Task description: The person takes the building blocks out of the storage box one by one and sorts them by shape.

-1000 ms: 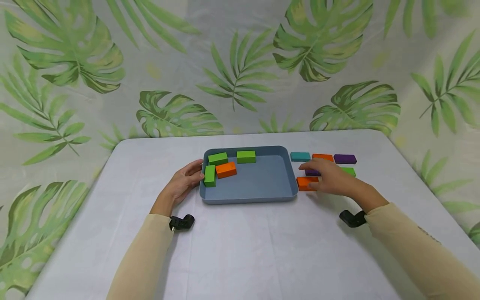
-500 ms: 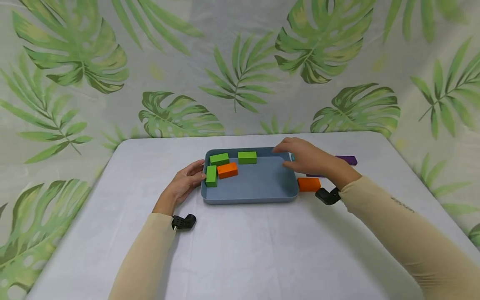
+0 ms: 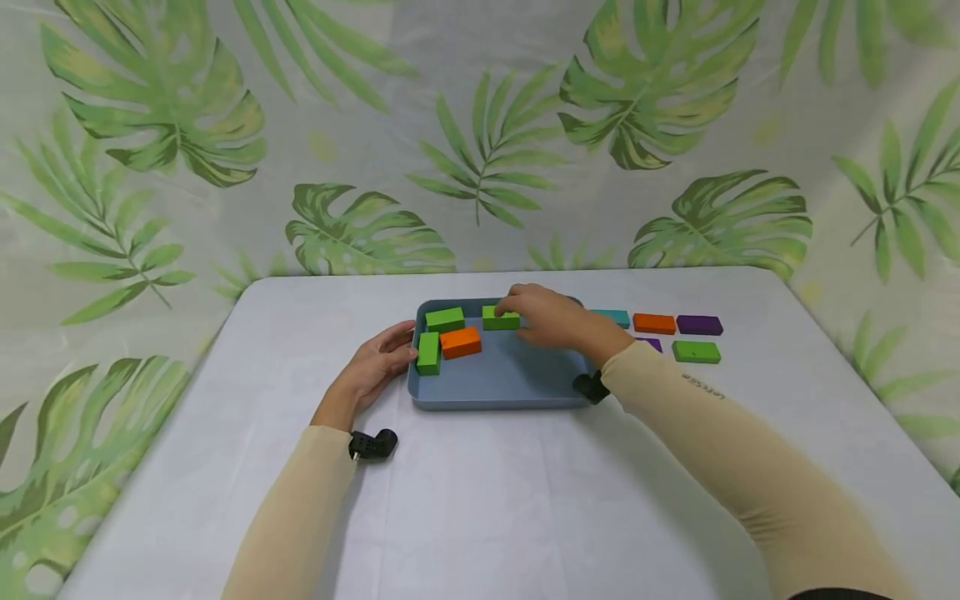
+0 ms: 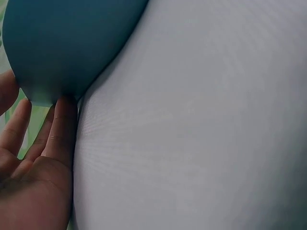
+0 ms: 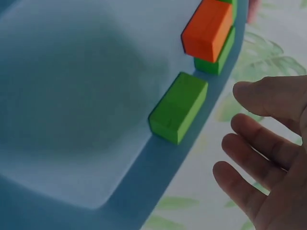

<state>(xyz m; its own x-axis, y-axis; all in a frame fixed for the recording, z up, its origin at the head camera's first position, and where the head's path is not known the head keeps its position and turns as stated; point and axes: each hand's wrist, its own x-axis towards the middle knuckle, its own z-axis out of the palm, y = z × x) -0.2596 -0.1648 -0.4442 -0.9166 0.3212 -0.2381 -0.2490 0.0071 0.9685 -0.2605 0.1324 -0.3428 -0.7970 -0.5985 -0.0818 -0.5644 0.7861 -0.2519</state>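
Note:
A blue-grey tray (image 3: 498,379) holds three green blocks and an orange block (image 3: 461,342) at its left and back. My left hand (image 3: 372,367) rests its fingertips against the tray's left side; in the left wrist view those fingers (image 4: 62,127) are fairly straight at the tray wall. Over the tray's back part hovers my right hand (image 3: 551,318), overlapping the green block (image 3: 491,321) by the back wall. Seen from the right wrist, the hand (image 5: 273,148) has loosely bent, parted fingers, holds nothing and is apart from that green block (image 5: 178,105).
Right of the tray lie a teal block (image 3: 613,317), an orange block (image 3: 654,323), a purple block (image 3: 700,325) and a green block (image 3: 696,352). Another purple block (image 3: 651,342) is partly hidden by the right sleeve. A leaf-patterned cloth (image 3: 480,150) hangs behind the table.
My right hand has moved left from over the loose blocks to the back of the tray. The left hand stays at the tray's side, and the blocks in the tray keep their places.

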